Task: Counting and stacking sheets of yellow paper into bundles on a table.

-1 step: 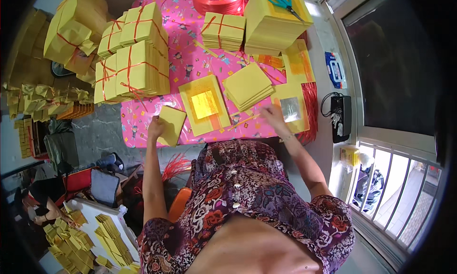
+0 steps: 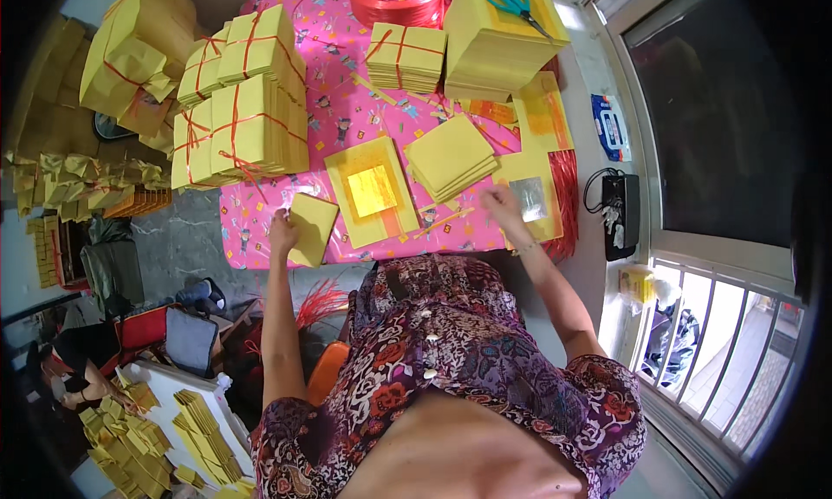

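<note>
My left hand (image 2: 282, 233) is closed at the left edge of a small stack of yellow paper (image 2: 314, 228) at the table's near edge. Its fingertips grip the stack's side. Over the right part of the table hovers my right hand (image 2: 504, 211), fingers curled together; what they hold, if anything, is too small to make out. Just beside it lies a yellow sheet with a silver foil square (image 2: 528, 197). Left of that hand is a fanned pile of plain yellow paper (image 2: 452, 156). Between the hands rests a yellow sheet bearing a gold foil square (image 2: 372, 192).
Bundles tied with red string (image 2: 251, 126) stand at the left, and a smaller tied bundle (image 2: 407, 57) at the back. Teal scissors (image 2: 511, 0) lie on a tall paper stack (image 2: 498, 61). A red string roll (image 2: 397, 3) sits behind. Another person's arm (image 2: 95, 386) shows lower left.
My right hand has shifted slightly to the right and away from me. My left hand stays at the small paper stack.
</note>
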A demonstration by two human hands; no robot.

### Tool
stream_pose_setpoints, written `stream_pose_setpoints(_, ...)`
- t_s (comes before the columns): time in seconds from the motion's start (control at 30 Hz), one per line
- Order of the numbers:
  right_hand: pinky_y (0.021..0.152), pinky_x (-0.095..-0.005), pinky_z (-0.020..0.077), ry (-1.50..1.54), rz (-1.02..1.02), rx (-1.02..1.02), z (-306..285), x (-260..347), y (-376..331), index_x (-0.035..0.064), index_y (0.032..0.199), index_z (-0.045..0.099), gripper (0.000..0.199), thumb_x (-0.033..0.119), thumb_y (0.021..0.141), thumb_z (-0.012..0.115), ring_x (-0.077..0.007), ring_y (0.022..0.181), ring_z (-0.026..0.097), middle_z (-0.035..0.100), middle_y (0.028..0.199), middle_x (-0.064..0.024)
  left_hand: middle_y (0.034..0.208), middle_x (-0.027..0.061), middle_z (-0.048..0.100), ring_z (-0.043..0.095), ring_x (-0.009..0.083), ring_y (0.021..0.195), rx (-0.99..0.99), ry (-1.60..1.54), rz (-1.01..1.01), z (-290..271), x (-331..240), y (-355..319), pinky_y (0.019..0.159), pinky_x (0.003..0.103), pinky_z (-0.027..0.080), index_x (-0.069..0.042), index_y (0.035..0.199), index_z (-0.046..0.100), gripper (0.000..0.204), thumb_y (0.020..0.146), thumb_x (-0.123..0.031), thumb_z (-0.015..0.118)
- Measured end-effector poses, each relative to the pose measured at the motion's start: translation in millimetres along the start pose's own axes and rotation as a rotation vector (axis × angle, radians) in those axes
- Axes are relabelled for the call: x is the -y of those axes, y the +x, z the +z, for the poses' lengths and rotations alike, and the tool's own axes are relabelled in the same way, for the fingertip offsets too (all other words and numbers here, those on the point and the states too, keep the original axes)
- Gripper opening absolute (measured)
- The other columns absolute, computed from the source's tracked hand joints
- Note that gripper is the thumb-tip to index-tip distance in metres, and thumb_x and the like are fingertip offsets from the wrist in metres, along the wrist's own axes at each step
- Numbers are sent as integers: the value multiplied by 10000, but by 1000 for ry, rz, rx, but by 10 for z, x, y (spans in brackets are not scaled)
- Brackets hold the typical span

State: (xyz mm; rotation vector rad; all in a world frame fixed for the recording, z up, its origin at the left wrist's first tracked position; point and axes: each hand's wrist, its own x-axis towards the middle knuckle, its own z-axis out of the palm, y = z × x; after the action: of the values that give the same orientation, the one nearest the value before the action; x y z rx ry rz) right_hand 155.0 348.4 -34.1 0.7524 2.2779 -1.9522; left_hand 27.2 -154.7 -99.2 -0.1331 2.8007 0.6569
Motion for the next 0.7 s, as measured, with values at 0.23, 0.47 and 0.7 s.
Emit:
stream_pose_setpoints(0.23, 761, -267, 447, -159, -58, -10, -402, 194, 814, -34, 1089, 588, 561, 471, 853, 652, -138, 870, 567, 611, 936, -83, 1095, 128, 548, 548, 222, 959, -267, -699, 229, 406, -1394, -499, 781, 350, 482, -49, 1278, 486, 475, 861, -217, 638)
stream_pose_setpoints(0.47, 941, -325, 424, -315, 68, 348, -237, 405, 1117, -13, 1297, 509, 731, 546, 836, 606, -225, 1129, 554, 585, 1232, -153, 1124, 113, 487, 518, 191, 939, 472, -1118, -318, 989, -2856, -627, 906, 417, 433, -47, 1436, 187, 1013, 745, -575, 707)
stream_pose_setpoints(0.7, 981, -344, 419, -442, 98, 345, -238, 129, 1184, 5, 1329, 487, 756, 519, 797, 645, -273, 1173, 545, 568, 1264, -190, 1251, 137, 481, 534, 258, 1068, 524, -1203, -340, 1167, -3147, -596, 897, 488, 435, -103, 1350, 259, 708, 849, -420, 647)
